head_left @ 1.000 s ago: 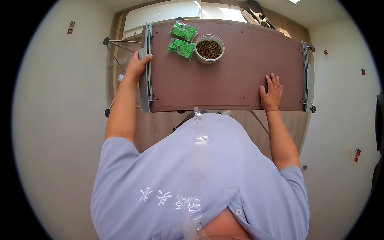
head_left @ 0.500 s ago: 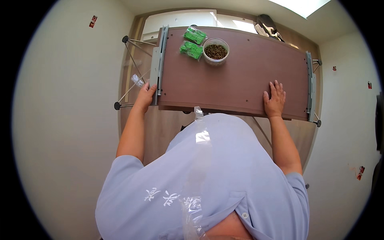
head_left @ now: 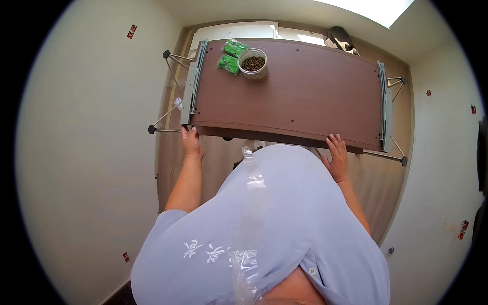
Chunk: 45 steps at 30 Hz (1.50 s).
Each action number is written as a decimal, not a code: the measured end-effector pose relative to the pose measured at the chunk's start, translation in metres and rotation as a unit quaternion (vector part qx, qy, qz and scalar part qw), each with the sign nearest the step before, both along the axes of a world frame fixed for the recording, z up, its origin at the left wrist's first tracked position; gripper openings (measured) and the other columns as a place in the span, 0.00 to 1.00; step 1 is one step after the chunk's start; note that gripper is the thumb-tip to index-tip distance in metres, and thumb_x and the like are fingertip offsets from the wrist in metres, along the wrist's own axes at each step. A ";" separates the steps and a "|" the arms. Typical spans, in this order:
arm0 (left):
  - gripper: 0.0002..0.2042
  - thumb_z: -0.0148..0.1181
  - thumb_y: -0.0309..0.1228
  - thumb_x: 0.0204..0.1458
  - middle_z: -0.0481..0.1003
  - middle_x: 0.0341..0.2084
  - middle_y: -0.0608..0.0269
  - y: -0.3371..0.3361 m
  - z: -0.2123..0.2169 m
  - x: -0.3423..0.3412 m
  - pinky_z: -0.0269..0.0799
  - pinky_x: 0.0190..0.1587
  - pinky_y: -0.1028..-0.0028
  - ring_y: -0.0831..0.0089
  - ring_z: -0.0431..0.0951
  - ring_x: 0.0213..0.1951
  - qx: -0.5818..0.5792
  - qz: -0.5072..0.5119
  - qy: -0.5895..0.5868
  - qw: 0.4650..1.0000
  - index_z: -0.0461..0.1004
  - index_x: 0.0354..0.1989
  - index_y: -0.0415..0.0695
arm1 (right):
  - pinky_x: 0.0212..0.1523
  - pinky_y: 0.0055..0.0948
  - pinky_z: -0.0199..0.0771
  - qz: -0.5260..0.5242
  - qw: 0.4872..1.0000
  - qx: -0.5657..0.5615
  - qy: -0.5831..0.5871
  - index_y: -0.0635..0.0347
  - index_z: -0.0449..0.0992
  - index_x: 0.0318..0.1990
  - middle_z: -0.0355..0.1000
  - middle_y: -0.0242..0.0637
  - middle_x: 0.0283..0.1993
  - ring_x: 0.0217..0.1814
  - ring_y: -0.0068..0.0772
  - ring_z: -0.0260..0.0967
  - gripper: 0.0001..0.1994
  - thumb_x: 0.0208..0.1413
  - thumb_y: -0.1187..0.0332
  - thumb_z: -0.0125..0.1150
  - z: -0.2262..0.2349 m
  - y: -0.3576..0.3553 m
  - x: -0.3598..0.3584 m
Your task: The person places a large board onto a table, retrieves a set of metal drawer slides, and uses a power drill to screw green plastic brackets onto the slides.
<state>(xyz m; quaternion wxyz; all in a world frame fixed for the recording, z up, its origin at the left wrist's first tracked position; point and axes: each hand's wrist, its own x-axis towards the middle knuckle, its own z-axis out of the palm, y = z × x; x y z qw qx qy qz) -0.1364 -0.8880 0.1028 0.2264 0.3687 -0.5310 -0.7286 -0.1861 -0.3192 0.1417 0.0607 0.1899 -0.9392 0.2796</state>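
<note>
A long brown table (head_left: pixel 300 101) with grey metal end rails stands in front of me. My left hand (head_left: pixel 190 142) grips its near left corner, just under the rail. My right hand (head_left: pixel 337 157) lies at the near edge toward the right, fingers spread and touching the edge. At the table's far left stand a white bowl (head_left: pixel 253 63) of dark bits and two green packets (head_left: pixel 231 57) beside it. A clear plastic strip (head_left: pixel 250 213) hangs down my light blue shirt.
The table's thin metal legs (head_left: pixel 165 118) stick out at the left and right ends. White walls close in on the left and right. A dark object (head_left: pixel 339 37) lies on the floor beyond the table's far right corner.
My left hand slid from the far left rail down to the near left corner. My right hand came off the top to the near edge. The table now sits farther from me.
</note>
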 end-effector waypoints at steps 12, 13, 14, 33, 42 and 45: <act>0.38 0.59 0.30 0.68 0.66 0.72 0.61 -0.012 0.006 -0.017 0.59 0.71 0.56 0.64 0.67 0.70 -0.002 0.001 -0.101 0.995 0.46 0.83 0.50 | 0.77 0.38 0.63 -0.427 0.774 -0.444 -0.147 0.66 0.59 0.77 0.64 0.48 0.77 0.80 0.44 0.61 0.34 0.65 0.74 0.61 -0.049 0.203 0.017; 0.37 0.59 0.30 0.68 0.67 0.71 0.62 -0.014 0.006 -0.018 0.59 0.71 0.55 0.64 0.67 0.70 0.000 0.000 -0.096 0.995 0.47 0.83 0.51 | 0.79 0.39 0.59 -0.418 0.781 -0.433 -0.166 0.66 0.53 0.80 0.58 0.49 0.81 0.84 0.45 0.54 0.38 0.64 0.75 0.61 -0.045 0.206 0.009; 0.37 0.58 0.31 0.69 0.68 0.70 0.62 -0.014 0.006 -0.019 0.59 0.71 0.54 0.64 0.67 0.69 0.013 0.005 -0.096 0.995 0.48 0.83 0.51 | 0.80 0.40 0.57 -0.399 0.790 -0.435 -0.166 0.65 0.51 0.81 0.55 0.49 0.82 0.85 0.45 0.51 0.40 0.62 0.76 0.62 -0.041 0.204 0.000; 0.29 0.62 0.37 0.67 0.79 0.60 0.46 0.104 -0.082 0.321 0.77 0.56 0.65 0.63 0.82 0.53 -0.153 -0.435 -0.413 0.785 0.68 0.72 0.34 | 0.54 0.40 0.78 -0.232 0.820 -0.301 -0.428 0.60 0.73 0.71 0.79 0.42 0.63 0.55 0.39 0.81 0.28 0.66 0.59 0.63 -0.126 0.171 0.095; 0.27 0.61 0.36 0.69 0.77 0.63 0.53 0.136 -0.074 0.626 0.73 0.62 0.68 0.67 0.77 0.62 0.019 -0.081 -0.354 0.932 0.68 0.73 0.38 | 0.36 0.43 0.80 -0.091 0.763 0.182 -0.614 0.62 0.85 0.54 0.83 0.46 0.42 0.36 0.42 0.82 0.20 0.62 0.58 0.65 -0.208 0.131 0.289; 0.26 0.61 0.36 0.68 0.78 0.61 0.55 0.165 -0.087 0.788 0.74 0.60 0.68 0.67 0.79 0.59 0.041 0.057 -0.343 0.937 0.69 0.72 0.38 | 0.31 0.39 0.78 -0.035 0.800 0.092 -0.592 0.63 0.83 0.57 0.83 0.42 0.41 0.37 0.37 0.82 0.19 0.61 0.63 0.64 -0.195 0.056 0.304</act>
